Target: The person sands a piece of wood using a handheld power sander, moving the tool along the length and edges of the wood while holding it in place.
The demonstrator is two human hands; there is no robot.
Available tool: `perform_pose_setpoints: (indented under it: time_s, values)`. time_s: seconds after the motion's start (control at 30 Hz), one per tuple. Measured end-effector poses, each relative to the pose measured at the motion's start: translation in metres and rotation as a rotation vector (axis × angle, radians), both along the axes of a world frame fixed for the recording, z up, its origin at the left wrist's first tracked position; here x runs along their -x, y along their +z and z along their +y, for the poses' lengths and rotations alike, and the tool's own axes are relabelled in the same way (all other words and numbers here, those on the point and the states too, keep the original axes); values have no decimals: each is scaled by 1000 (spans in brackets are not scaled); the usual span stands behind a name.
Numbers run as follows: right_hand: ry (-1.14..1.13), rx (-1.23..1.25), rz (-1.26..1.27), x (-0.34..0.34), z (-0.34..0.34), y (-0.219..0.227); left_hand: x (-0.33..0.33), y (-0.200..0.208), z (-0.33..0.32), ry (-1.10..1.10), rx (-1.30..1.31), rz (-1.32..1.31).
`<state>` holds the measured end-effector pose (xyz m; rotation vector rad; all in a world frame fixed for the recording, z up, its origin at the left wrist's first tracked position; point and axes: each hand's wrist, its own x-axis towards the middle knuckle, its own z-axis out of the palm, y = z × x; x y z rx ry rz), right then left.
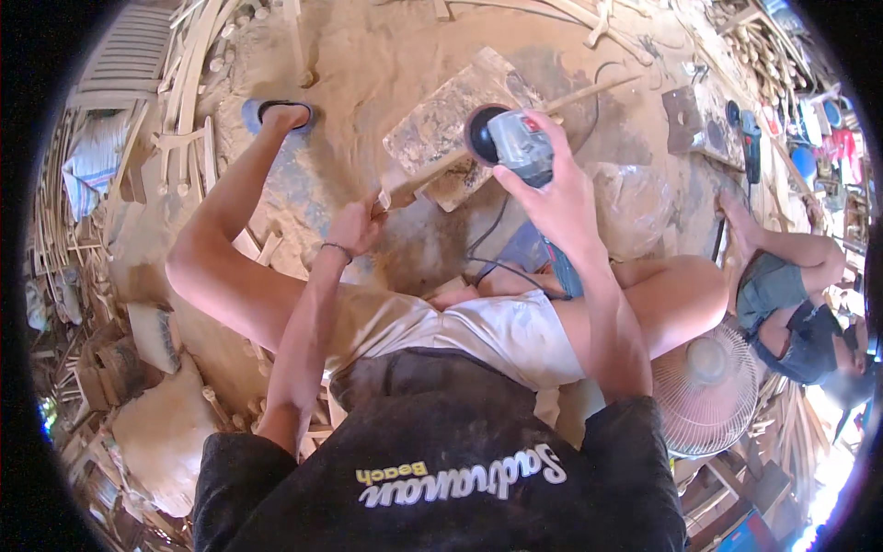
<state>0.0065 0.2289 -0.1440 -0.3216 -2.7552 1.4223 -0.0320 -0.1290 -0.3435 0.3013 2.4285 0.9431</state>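
My right hand (566, 202) is closed around the head of an angle grinder (524, 149), whose teal body runs down beside my forearm. Its dark round sanding disc (480, 136) is against or just above a long slim wooden piece (430, 173); I cannot tell which. The near end of that wood is gripped in my left hand (357, 228), fingers wrapped round it. The piece slants up to the right across a dusty, worn wooden block (428, 120) on the ground. Beyond the grinder, its far part (598, 89) shows again.
A dark power cord (501, 219) curves near my lap. To the right are a clear plastic bag (635, 207), another block (701, 121), a second grinder (751, 147), a round fan (708, 396) and a seated person (791, 294). Wooden sticks (189, 92) lie at the left.
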Motion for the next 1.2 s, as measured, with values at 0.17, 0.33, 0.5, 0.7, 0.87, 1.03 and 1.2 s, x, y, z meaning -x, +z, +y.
perform_pose_setpoints:
  time_s: [0.17, 0.33, 0.5, 0.7, 0.87, 1.03, 1.2]
  values:
    - [142, -232, -65, 2, -25, -13, 16, 47, 35, -1, 324, -8]
    - [220, -283, -133, 1, -43, -24, 21, 6, 27, -20, 318, 190]
    - [297, -257, -105, 3, -62, -40, 24, -37, 3, 7, 362, 248]
    - [326, -242, -77, 3, -67, -62, 20, -12, 31, 35, 302, 188]
    - [354, -236, -40, 8, -71, -66, 20, -1, 33, 18, 409, 163]
    - [378, -214, -53, 12, -75, -65, 21, -12, 24, 23, 491, 182]
    - [408, -231, -95, 13, -75, -63, 14, -15, 23, 37, 330, 287]
